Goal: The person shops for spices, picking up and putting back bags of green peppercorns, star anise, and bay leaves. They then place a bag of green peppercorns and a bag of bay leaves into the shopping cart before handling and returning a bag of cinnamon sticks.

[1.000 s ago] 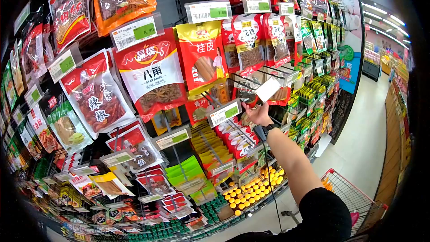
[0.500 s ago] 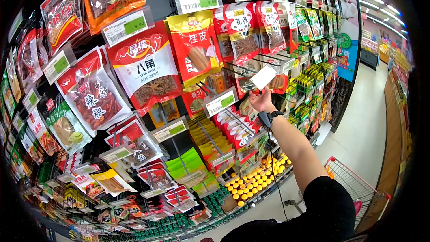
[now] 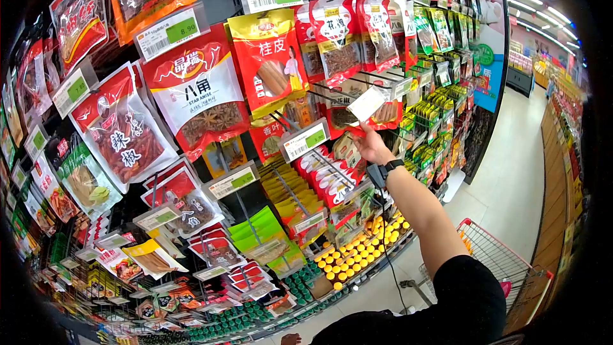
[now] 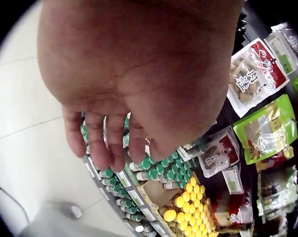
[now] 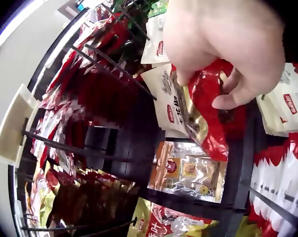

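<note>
While the head view is mostly hiding it, the right wrist view is showing a red packet (image 5: 208, 111) jutting out below the right hand (image 5: 227, 47), whose thumb and fingers are pinching it, its long axis slanting down-frame. The left hand (image 4: 129, 79) is hanging open, holding nothing.

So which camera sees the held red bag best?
Right wrist view: the red bag looks biggest there, though fingers cover some. Head view: maybe just red bits by the hand. Left wrist view: none of it.
</note>
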The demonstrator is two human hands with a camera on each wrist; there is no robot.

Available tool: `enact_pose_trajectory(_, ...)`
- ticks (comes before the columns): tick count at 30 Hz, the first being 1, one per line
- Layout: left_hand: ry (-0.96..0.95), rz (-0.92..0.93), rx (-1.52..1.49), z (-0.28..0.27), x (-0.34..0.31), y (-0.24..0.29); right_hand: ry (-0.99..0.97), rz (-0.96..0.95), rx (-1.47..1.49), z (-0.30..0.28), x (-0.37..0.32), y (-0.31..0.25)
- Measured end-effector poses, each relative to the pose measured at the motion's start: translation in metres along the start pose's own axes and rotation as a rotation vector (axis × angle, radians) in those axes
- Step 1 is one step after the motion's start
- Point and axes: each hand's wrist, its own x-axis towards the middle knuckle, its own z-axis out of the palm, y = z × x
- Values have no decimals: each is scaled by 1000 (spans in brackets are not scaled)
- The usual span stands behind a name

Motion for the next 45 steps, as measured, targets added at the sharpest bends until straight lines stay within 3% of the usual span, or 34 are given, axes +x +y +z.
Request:
enact_pose_trajectory(1,15,0,14,0,2,3,-40,-43,38,1,-3,-1)
enact_pose_trajectory(2,-159,741,619,-6,8,-6,-69,-88,102,14,-25,-6)
enact_pose_trajectory(5,-194,650,766,-11,18,-6,-176,-99,245,19,-61,-16)
enact_pose_trajectory(6,-211,612,813,-10,19,-11,-184,-34,301,8,-59,-20)
enact_pose_trajectory(8,-257,531,903,-3,15,-23,-121,-84,338,3,-78,-27)
enact_pose_trajectory(12,-89,-38,199,17,9,-22,-131,-145,316,-23,-114,-41)
enact_pose_trajectory(15,-270,237,667,15,28,-14,-136,-129,258,-36,-153,-52)
enact_pose_trajectory(17,-140,-451,410,24,54,2,-158,-121,236,-40,-175,-59)
enact_pose_trajectory(21,-153,-405,495,41,67,32,-48,-202,113,-57,-220,-72)
enact_pose_trajectory(22,-137,-352,553,49,64,42,-69,-218,59,-65,-228,-73)
enact_pose_trajectory(23,-119,-301,613,66,47,66,-209,-193,40,-96,-225,-70)
enact_pose_trajectory(25,-205,-309,486,89,43,99,2,-104,-103,-94,-255,-48)
enact_pose_trajectory(28,-517,-126,285,117,63,119,-157,299,-253,-142,-295,2)
enact_pose_trajectory(29,-574,-129,224,143,52,146,-41,515,-438,-160,-313,16)
enact_pose_trajectory(30,-773,-21,241,161,55,158,-199,523,-328,-154,-338,31)
enact_pose_trajectory(31,-965,92,231,179,57,171,-118,627,-377,-183,-349,60)
enact_pose_trajectory(32,-1042,188,261,203,39,191,-175,660,-312,-209,-363,87)
enact_pose_trajectory(33,-1068,291,330,236,17,213,-106,684,-269,-212,-378,108)
enact_pose_trajectory(34,-1069,405,413,266,-7,233,-202,695,-309,-219,-393,118)
enact_pose_trajectory(35,-1053,520,513,291,-30,249,-90,774,-378,-211,-405,129)
enact_pose_trajectory(36,-1030,629,615,316,-51,259,-165,789,-326,-241,-410,161)
enact_pose_trajectory(37,-1014,672,683,335,-67,265,-139,860,-427,-251,-416,173)
enact_pose_trajectory(38,-1007,711,731,356,-79,270,-177,855,-337,-258,-421,180)
enact_pose_trajectory(40,-1096,404,545,380,-77,268,-301,843,-224,-270,-418,176)
enact_pose_trajectory(41,-1166,281,371,390,-86,271,-233,819,-285,-271,-415,166)
enact_pose_trajectory(43,-1267,236,392,404,-40,244,-96,783,-394,-272,-415,148)
enact_pose_trajectory(45,-1232,248,251,414,-90,260,-239,693,-368,-289,-414,133)
